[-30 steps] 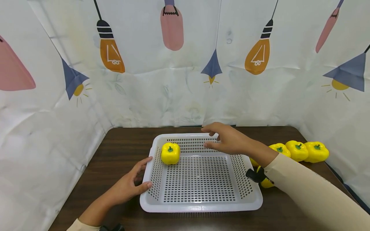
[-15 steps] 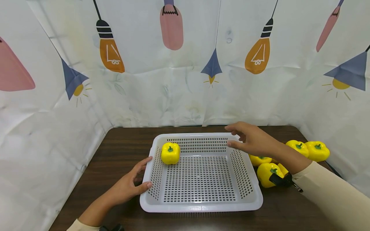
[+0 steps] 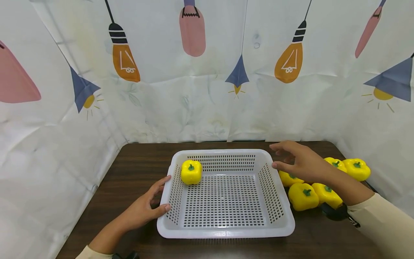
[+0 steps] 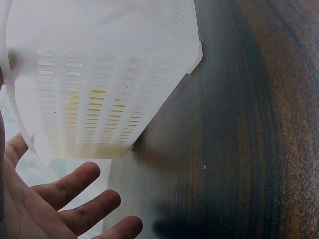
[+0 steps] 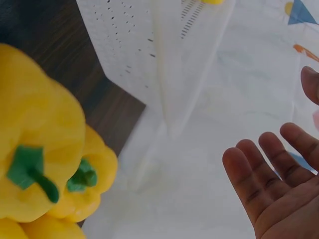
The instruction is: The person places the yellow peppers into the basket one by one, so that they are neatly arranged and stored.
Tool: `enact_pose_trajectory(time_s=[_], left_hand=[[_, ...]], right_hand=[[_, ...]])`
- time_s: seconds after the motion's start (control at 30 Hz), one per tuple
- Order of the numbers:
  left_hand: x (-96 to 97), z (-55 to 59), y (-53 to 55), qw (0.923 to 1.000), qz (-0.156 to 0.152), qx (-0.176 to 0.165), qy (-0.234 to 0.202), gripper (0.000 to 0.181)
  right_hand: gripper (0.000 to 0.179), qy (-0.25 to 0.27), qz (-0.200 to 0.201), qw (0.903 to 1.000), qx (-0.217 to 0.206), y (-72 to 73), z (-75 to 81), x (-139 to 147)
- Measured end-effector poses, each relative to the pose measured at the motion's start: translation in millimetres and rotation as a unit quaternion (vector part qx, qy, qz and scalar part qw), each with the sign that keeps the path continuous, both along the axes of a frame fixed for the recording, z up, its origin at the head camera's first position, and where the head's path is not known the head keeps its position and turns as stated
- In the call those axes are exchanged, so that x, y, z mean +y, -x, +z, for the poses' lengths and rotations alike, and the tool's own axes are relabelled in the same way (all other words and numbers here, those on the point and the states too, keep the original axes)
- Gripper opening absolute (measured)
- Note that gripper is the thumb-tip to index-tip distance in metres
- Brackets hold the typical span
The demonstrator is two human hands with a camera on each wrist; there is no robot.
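A white perforated plastic basket (image 3: pixel 223 232) stands on the dark wooden table, with one yellow bell pepper (image 3: pixel 191 172) at its back left corner inside. At the basket's left rim, my left hand (image 3: pixel 144 208) rests its thumb and index finger; the left wrist view shows the other fingers (image 4: pixel 84 211) spread outside the wall. My right hand (image 3: pixel 302 161) is empty and hovers past the basket's right back corner, fingers loosely bent. Close by it are several yellow peppers (image 3: pixel 303 196) with green stems, partly covered by my forearm in the head view.
The dark table (image 3: pixel 142 158) ends at a white cloth backdrop (image 3: pixel 181 108) printed with lamps and bulbs, which also rises on both sides. Another yellow pepper (image 3: pixel 357 169) sits at the table's right edge.
My right hand has moved right, from above the basket's back rim to beyond its right corner, uncovering peppers near the basket. My left hand and the pepper in the basket stay where they were.
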State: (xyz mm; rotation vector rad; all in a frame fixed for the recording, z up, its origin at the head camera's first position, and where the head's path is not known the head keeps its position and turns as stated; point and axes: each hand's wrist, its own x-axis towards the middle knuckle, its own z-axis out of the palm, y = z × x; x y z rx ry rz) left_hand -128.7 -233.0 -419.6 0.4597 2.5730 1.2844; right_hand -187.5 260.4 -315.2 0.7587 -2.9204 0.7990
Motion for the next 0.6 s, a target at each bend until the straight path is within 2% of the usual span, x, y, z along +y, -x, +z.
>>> enact_pose_trajectory(time_s=[0.2,0.43,0.6], left_hand=[[-0.3,-1.1,0.0,1.0,-0.003,0.002,-0.005,0.079],[0.9,0.1,-2.0,1.0,-0.001,0.007,-0.001,0.078],[1.8,0.7,-2.8,0.9999,0.006,-0.006,-0.006,0.079]], right_hand=[[0.061,-0.001,-0.013,0.9998,0.012,-5.9,-3.6,13],[0.059,0.039,-0.025,0.9984,-0.031,-12.2,-8.5,29],[0.057,0.007,-0.027,0.9996,0.01,-15.6,-14.1,44]])
